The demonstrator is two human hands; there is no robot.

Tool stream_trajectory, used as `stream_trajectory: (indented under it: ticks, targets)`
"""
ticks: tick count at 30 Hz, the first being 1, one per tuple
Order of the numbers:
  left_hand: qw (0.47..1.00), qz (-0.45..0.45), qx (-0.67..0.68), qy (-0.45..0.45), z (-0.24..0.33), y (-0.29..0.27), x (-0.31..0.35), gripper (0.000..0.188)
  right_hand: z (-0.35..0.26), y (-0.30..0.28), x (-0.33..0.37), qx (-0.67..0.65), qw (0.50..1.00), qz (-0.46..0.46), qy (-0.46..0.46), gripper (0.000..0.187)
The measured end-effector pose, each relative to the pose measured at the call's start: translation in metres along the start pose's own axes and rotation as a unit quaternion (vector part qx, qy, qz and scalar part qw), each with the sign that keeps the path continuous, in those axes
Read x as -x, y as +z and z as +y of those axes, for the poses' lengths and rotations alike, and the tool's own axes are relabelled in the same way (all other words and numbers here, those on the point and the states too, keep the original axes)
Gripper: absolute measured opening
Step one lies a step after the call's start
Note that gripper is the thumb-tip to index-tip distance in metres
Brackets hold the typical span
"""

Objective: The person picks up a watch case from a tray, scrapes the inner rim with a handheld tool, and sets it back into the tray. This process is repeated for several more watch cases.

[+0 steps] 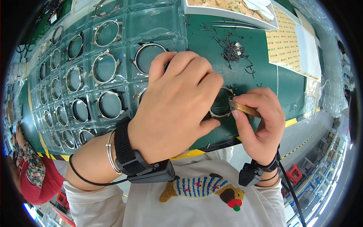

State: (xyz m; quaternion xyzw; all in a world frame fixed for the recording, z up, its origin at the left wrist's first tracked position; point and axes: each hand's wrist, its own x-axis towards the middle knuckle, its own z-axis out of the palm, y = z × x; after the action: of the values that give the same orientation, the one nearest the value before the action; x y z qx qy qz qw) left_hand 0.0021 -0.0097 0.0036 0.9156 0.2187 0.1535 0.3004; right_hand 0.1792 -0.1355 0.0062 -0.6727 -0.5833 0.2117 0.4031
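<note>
My left hand (172, 104) curls palm down over a round metal watch case (221, 115), hiding its left side. Its fingertips are out of sight behind the knuckles, and the thumb lies close to the case's lower edge. From the right, my right hand (264, 123) pinches a short tan stick-like piece (247, 109) between thumb and fingers. The grey tip of that piece meets the right rim of the case. Left of my hands, a clear plastic tray (151, 19) holds several similar ring-shaped watch cases (104, 82) in its pockets.
A pile of dark stringy scraps (232, 52) lies on the green table (251, 81). Behind it are thin metal rods (238, 27) and a white box (227, 12). Patterned yellow sheets (283, 45) lie at the far right. Another person in red (43, 181) is at the lower left.
</note>
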Motion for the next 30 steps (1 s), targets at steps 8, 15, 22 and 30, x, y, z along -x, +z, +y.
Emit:
stream_trajectory:
  ticks: [8,15,22,30]
  targets:
    - [0.993,0.086,0.072,0.026,-0.004,-0.002,-0.001,0.039,-0.006,-0.002,-0.006,0.162,0.979,-0.005,-0.124,0.03]
    - [0.992,0.09,0.082,0.014,-0.016,-0.009,-0.008,0.021,-0.008,0.0,-0.012,0.164,0.974,0.02,-0.155,0.029]
    - [0.989,0.143,-0.035,-0.015,-0.02,-0.012,-0.014,0.021,-0.004,-0.001,-0.008,0.141,0.984,-0.015,-0.111,0.026]
    - [0.999,0.024,0.034,0.033,-0.008,-0.011,-0.009,0.044,-0.001,0.01,-0.005,0.091,0.989,-0.054,-0.102,0.026]
